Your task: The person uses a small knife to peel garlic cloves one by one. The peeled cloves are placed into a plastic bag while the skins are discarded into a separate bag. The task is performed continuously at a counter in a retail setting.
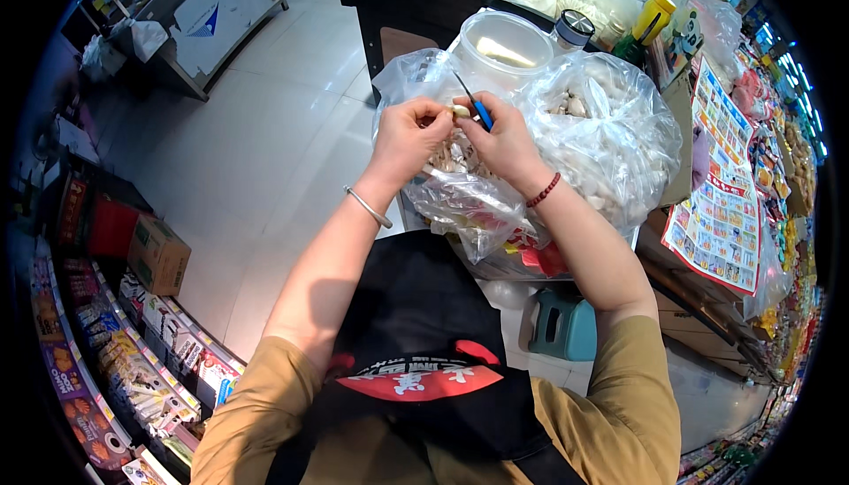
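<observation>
Centrally, a pale clove (460,111), apparently garlic, is held between the two hands above an opened plastic bag (469,206). The left hand (411,136) is closed to a pinch, thumb and fingertips meeting on the clove; the right hand (506,138) is curled around a blue-handled knife (483,115), its thumb close to the clove, its blade pointing far and left, clear of the clove. Whether the right thumb also touches the clove cannot be told. Beneath the hands, the bag holds loose brownish, papery skins (455,154), which suggest that peeling is well under way. On the far side, a clear round tub (506,79) contains a shallow pale mass, probably finished cloves and well below the rim. At right, a large clear bag (610,162) bulges with whitish pieces, judged to be the stock left to work through. The stage is therefore taken as partway, with much remaining; how much skin the held clove retains is too small to determine.
</observation>
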Demonstrator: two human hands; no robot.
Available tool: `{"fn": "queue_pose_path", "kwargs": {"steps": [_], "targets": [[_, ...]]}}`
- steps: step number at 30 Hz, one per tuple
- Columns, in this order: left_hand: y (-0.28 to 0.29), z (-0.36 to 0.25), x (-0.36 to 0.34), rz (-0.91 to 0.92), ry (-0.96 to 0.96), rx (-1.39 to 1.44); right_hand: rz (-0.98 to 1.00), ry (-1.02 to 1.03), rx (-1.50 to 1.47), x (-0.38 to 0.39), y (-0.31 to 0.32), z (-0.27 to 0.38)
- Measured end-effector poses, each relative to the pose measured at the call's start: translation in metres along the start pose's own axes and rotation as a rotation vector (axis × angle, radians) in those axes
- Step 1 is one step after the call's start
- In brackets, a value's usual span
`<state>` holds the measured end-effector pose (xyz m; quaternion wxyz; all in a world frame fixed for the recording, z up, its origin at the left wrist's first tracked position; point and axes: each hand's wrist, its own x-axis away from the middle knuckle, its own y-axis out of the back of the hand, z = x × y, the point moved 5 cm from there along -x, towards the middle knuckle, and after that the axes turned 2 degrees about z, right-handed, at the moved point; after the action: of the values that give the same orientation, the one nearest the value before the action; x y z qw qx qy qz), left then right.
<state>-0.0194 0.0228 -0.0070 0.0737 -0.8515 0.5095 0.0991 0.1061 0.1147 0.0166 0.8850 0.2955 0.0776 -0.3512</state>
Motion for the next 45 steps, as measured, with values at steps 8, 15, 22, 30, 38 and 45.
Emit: {"fn": "queue_pose_path", "kwargs": {"steps": [8,15,22,30,38,45], "targets": [[-0.002,-0.012,0.002,-0.092,-0.036,-0.170,-0.018,0.029,0.008,-0.002,-0.004,0.001],[0.001,-0.008,-0.002,-0.156,-0.065,-0.265,-0.144,-0.116,-0.469,-0.008,0.014,0.009],[-0.007,-0.004,-0.016,0.076,0.078,-0.112,-0.023,-0.121,-0.399,-0.008,0.007,-0.012],[-0.006,0.001,-0.018,0.145,0.058,0.068,-0.025,-0.110,-0.203,-0.007,0.006,-0.010],[-0.004,0.004,-0.015,0.122,-0.003,-0.036,-0.023,-0.147,-0.123,-0.005,0.004,-0.006],[-0.004,-0.007,-0.010,0.023,-0.187,-0.258,-0.029,-0.137,-0.088,-0.005,0.003,-0.003]]}}
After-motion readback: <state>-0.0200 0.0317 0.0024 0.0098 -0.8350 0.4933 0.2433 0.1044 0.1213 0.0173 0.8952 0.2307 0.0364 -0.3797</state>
